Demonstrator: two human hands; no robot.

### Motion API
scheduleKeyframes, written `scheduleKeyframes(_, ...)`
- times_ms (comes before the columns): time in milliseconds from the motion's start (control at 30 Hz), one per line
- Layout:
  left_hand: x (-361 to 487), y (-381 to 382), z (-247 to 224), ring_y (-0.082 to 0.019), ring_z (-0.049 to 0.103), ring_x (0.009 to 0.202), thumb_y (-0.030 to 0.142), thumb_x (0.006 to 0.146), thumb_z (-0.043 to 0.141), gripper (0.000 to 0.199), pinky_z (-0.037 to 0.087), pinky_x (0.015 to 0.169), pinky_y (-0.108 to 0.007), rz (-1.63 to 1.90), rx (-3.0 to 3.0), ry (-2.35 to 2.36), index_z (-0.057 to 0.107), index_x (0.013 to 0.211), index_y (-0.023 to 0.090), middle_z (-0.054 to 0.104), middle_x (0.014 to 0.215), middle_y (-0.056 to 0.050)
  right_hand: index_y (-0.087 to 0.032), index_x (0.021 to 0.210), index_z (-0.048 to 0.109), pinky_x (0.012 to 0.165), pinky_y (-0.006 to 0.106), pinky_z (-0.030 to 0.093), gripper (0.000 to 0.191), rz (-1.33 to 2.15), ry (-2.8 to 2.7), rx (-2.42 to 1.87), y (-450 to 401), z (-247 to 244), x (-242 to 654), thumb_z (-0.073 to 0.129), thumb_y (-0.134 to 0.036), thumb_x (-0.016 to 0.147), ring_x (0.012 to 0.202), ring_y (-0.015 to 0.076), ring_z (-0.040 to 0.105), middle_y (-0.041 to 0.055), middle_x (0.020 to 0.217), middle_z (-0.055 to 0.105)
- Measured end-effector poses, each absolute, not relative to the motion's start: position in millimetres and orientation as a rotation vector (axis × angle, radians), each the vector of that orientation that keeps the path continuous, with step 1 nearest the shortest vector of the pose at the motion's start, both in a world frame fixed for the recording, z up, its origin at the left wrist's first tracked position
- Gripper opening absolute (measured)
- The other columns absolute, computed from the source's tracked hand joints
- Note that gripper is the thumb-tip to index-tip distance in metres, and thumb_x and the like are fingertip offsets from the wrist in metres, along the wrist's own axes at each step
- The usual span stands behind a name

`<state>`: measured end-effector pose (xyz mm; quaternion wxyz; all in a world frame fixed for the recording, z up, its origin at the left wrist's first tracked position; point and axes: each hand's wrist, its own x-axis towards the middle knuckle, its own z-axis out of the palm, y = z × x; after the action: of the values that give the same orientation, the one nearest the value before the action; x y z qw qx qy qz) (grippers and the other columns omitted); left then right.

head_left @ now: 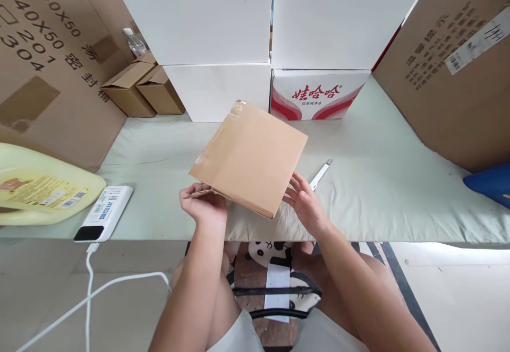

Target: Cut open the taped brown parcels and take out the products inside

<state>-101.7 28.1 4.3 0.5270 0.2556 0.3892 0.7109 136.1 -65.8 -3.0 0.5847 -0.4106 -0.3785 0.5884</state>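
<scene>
A small brown cardboard box (pixel 258 155), tilted, is held up over the front of the cloth-covered surface. Clear tape runs along its upper left side. My left hand (pixel 205 203) grips a flap at the box's lower left, fingers curled around it. On the right, my right hand (pixel 305 200) supports the box's side with its fingertips, which are partly behind the edge. A white utility knife (pixel 321 175) lies on the cloth just beyond my right hand. What is inside the box is hidden.
White boxes (pixel 217 92) and a red-and-white carton (pixel 319 94) stand behind. Large cartons (pixel 458 76) flank both sides. At left are two small brown boxes (pixel 129 86), a pale yellow jug (pixel 43 187) and a white power bank (pixel 105 211) with a cable (pixel 90 277). A blue object (pixel 488 182) sits far right.
</scene>
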Motion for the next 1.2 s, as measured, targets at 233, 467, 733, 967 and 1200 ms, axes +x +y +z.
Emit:
scheduleKeyframes(233, -82, 13, 26, -0.01, 0.019, 0.055, 0.029, 0.065, 0.053, 0.044, 0.029, 0.052, -0.023, 1.901, 0.515, 0.887, 0.01, 0.063, 0.019, 0.01, 0.063, 0.005, -0.031, 0.125, 0.06, 0.092, 0.041, 0.058, 0.072, 1.378, -0.605, -1.054, -62, -6, 124, 0.083, -0.068, 0.067, 0.121, 0.028, 0.066, 0.0087, 0.138, 0.065)
scheduleKeyframes(467, -75, 5, 28, -0.01, 0.016, 0.048, 0.033, 0.074, 0.054, 0.05, 0.027, 0.048, -0.024, 1.842, 0.672, 0.865, 0.006, 0.064, 0.02, 0.004, 0.061, 0.005, -0.035, 0.124, 0.052, 0.092, 0.039, 0.057, 0.073, 1.277, -0.59, -0.961, -61, -3, 123, 0.082, -0.066, 0.065, 0.134, 0.0282, 0.057, 0.0056, 0.146, 0.059)
scheduleKeyframes(733, -108, 12, 46, -0.01, 0.018, 0.043, 0.042, 0.072, 0.054, 0.056, 0.029, 0.048, -0.026, 1.861, 0.614, 0.817, 0.005, 0.06, 0.019, 0.006, 0.05, 0.005, -0.04, 0.128, 0.047, 0.096, 0.042, 0.055, 0.069, 1.102, -0.494, -0.873, -54, 7, 156, 0.073, -0.068, 0.071, 0.125, 0.0261, 0.063, 0.0047, 0.147, 0.056)
scheduleKeyframes(967, -82, 0, 67, -0.009, 0.008, 0.043, 0.042, 0.073, 0.052, 0.052, 0.022, 0.045, -0.028, 1.943, 0.644, 0.711, 0.008, 0.054, 0.021, 0.001, 0.049, 0.006, -0.033, 0.116, 0.059, 0.116, 0.051, 0.042, 0.051, 0.833, -0.618, -1.036, -62, 19, 170, 0.076, -0.059, 0.076, 0.138, 0.0289, 0.056, 0.0071, 0.145, 0.058)
scheduleKeyframes(1200, -48, -10, 41, -0.01, 0.017, 0.046, 0.04, 0.083, 0.047, 0.049, 0.02, 0.051, -0.031, 1.635, 1.06, 0.694, 0.016, 0.05, 0.021, 0.013, 0.046, 0.005, -0.03, 0.115, 0.069, 0.122, 0.061, 0.034, 0.024, 0.295, -1.297, -1.262, -78, 45, 173, 0.061, -0.043, 0.096, 0.151, 0.0326, 0.045, 0.0081, 0.142, 0.064)
